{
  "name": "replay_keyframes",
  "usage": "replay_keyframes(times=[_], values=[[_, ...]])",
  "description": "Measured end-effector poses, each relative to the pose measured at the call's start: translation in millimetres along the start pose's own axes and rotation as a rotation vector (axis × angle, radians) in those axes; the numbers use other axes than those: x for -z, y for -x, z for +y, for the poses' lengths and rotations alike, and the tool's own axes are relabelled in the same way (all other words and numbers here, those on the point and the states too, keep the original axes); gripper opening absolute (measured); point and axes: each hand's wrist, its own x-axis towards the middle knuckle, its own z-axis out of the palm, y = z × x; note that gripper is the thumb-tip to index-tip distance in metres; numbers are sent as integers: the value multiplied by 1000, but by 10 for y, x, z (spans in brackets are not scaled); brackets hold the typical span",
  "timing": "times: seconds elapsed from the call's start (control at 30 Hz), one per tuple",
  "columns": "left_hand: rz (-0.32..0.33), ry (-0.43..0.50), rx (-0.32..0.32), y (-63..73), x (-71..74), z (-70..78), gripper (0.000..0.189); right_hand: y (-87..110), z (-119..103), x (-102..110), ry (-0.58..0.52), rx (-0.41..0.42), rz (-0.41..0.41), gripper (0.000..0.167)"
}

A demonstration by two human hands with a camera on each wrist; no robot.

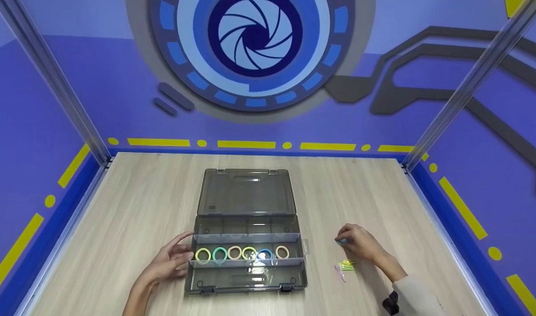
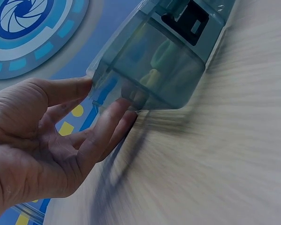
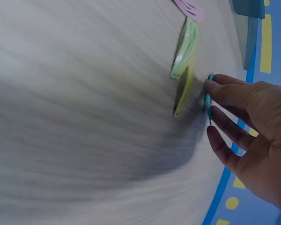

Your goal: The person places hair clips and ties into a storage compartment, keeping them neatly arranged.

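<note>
A smoky see-through organizer box (image 1: 246,278) lies with its lid (image 1: 246,193) laid back. In its middle row sit several ring-shaped hair ties (image 1: 219,253) in yellow, teal, peach and blue. My left hand (image 1: 166,262) rests its fingertips against the box's left side; the left wrist view shows the spread fingers touching the end wall (image 2: 164,79). Right of the box, my right hand (image 1: 358,242) pinches a blue hair clip (image 3: 208,101) between thumb and fingers, close over the table. Beside it lie a pink hair clip (image 1: 340,272), a green one (image 3: 185,49) and a yellow one (image 3: 186,91).
The light wood table (image 1: 154,188) is bounded by blue-purple panels (image 1: 250,127) at the back and sides. Metal posts (image 1: 452,105) stand at the rear corners. Clear dividers (image 1: 246,238) run across the box, and black latches (image 1: 287,287) sit on its front edge.
</note>
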Motion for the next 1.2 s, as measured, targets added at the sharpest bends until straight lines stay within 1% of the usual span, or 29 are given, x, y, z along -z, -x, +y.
replay_keyframes(times=[0.1, 0.2, 0.3, 0.43, 0.53, 0.67, 1.0, 1.2], values=[[-15, -1, -14, 0, 6, -7, 73, 30, -14, 5, 21, -4, 5, 20], [-30, 9, -23, 1, 19, -20, 73, 65, -26, -2, 13, -38, 36, 20], [-30, 10, -14, 13, 25, -26, 74, 103, -22, -19, -5, -59, 71, 17], [-12, 5, 6, 15, 27, -39, 74, 141, -3, -30, -7, -68, 89, 15], [-4, -1, 7, 5, 21, -36, 75, 160, -2, -21, 1, -89, 81, 13], [-8, -9, 4, -8, 8, -13, 75, 172, -25, -1, 42, -105, 54, 12], [-29, -4, -16, 16, 5, 3, 72, 213, -112, 40, 148, -40, 33, 16], [-35, -10, -35, 22, 8, 6, 72, 226, -151, 47, 172, -45, 27, 14]])
